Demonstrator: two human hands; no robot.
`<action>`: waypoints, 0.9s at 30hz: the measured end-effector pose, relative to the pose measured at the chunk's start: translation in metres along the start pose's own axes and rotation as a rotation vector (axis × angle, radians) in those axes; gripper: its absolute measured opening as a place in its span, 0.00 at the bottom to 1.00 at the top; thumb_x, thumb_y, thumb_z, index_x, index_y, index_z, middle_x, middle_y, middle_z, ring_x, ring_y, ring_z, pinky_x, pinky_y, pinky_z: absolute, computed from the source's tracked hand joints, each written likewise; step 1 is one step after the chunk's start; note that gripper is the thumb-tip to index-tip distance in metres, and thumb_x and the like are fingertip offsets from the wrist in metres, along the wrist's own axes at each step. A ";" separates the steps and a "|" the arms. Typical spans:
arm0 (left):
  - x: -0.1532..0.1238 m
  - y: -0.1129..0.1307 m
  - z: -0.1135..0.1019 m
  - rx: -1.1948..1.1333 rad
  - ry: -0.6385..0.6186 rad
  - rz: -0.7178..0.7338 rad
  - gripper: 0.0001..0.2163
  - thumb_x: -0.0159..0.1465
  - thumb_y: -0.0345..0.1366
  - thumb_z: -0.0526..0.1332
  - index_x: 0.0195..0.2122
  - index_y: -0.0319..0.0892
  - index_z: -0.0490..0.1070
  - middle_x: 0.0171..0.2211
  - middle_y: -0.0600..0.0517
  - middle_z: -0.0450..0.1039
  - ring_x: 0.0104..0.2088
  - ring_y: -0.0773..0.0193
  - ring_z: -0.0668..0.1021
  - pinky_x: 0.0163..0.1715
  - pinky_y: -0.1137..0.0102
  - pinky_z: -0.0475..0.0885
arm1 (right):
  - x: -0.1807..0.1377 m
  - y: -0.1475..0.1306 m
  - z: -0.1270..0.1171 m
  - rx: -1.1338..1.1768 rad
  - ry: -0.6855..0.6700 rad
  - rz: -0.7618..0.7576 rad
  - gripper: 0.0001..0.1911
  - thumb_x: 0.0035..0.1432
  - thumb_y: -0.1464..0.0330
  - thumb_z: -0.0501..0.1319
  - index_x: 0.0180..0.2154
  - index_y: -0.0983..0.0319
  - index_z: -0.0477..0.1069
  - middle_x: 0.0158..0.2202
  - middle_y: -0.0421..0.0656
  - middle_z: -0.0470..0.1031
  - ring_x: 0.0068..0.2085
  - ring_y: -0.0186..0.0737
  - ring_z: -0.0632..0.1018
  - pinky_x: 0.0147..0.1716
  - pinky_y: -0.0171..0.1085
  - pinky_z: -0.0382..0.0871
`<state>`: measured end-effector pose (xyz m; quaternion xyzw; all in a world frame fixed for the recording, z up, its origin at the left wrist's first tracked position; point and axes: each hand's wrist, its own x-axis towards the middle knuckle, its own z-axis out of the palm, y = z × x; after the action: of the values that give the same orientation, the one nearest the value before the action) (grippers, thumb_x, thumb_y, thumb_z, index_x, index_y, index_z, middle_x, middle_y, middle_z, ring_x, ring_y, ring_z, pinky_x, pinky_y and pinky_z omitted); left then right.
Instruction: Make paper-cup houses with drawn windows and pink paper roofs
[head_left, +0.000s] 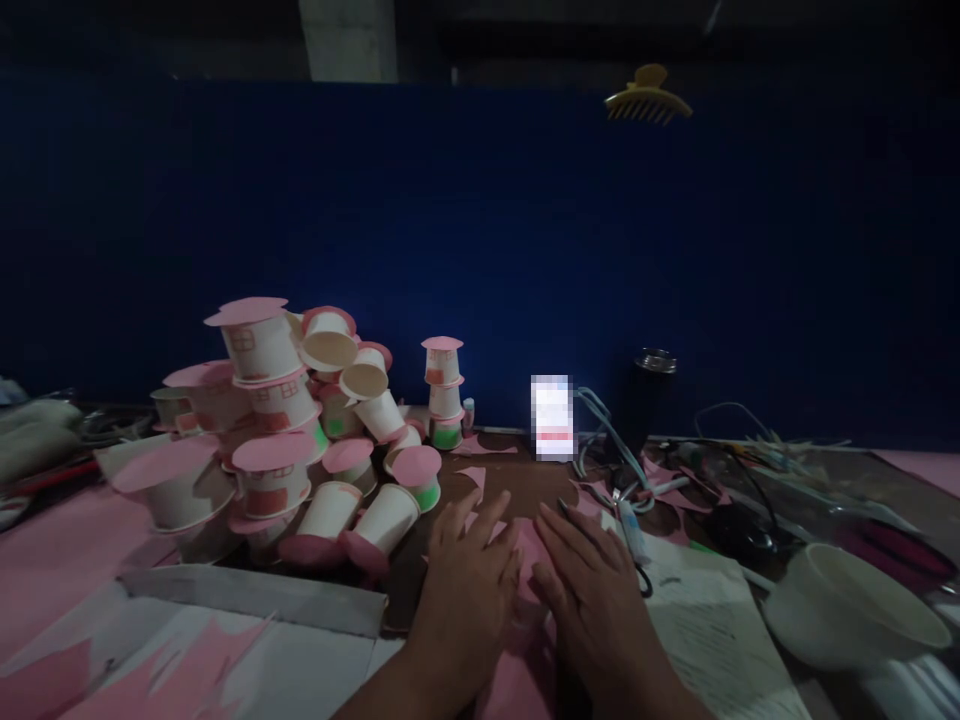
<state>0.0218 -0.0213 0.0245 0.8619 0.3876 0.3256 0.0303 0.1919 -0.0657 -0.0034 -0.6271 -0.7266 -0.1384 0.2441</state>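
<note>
Both hands lie side by side, palms down, over pink paper (pixel 527 660) at the front of the table. My left hand (pixel 466 575) rests with its fingers stretched forward, touching the paper's left part. My right hand (pixel 589 585) is on the paper's right side, fingers long and slightly apart. Neither hand grips anything that I can see. Much of the paper is hidden under the palms. To the left, paper cups with pink paper discs on them (pixel 274 490) are heaped and stacked, some with drawn windows and doors.
A small stack of cups (pixel 445 400) stands at the back. Beyond the hands are a lit phone (pixel 553 418), cables (pixel 611 440) and a dark flask (pixel 651 395). A white bowl (pixel 847 610) and printed sheet (pixel 712 610) lie right; a shallow white box (pixel 300 660) with pink scraps sits left.
</note>
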 end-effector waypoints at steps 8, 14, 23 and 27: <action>0.000 -0.003 0.003 0.017 -0.008 0.015 0.14 0.64 0.32 0.52 0.47 0.46 0.73 0.58 0.52 0.66 0.58 0.48 0.64 0.55 0.46 0.60 | -0.002 0.001 0.001 -0.035 0.000 0.001 0.23 0.63 0.57 0.52 0.57 0.54 0.64 0.59 0.37 0.67 0.58 0.54 0.66 0.53 0.60 0.57; 0.000 -0.001 0.000 0.019 -0.037 0.007 0.14 0.64 0.32 0.52 0.47 0.45 0.73 0.58 0.52 0.66 0.59 0.48 0.64 0.56 0.45 0.58 | -0.001 0.000 0.001 -0.024 -0.010 0.003 0.23 0.63 0.57 0.52 0.57 0.55 0.63 0.59 0.38 0.68 0.58 0.54 0.66 0.53 0.60 0.57; -0.002 -0.002 0.002 0.010 -0.032 -0.028 0.14 0.65 0.35 0.52 0.48 0.44 0.73 0.59 0.49 0.65 0.58 0.48 0.64 0.55 0.45 0.60 | -0.003 0.004 -0.005 0.247 0.065 0.120 0.25 0.66 0.60 0.48 0.62 0.56 0.54 0.64 0.45 0.58 0.63 0.47 0.60 0.57 0.55 0.59; -0.005 -0.006 0.006 0.059 0.000 0.051 0.20 0.65 0.41 0.52 0.57 0.43 0.64 0.61 0.46 0.61 0.60 0.48 0.62 0.55 0.47 0.61 | -0.004 0.010 -0.007 0.352 0.074 0.243 0.26 0.65 0.60 0.48 0.63 0.57 0.52 0.64 0.46 0.57 0.64 0.47 0.57 0.59 0.54 0.57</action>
<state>0.0186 -0.0199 0.0154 0.8719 0.3751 0.3148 -0.0035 0.2034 -0.0710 -0.0004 -0.6523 -0.6493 -0.0018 0.3911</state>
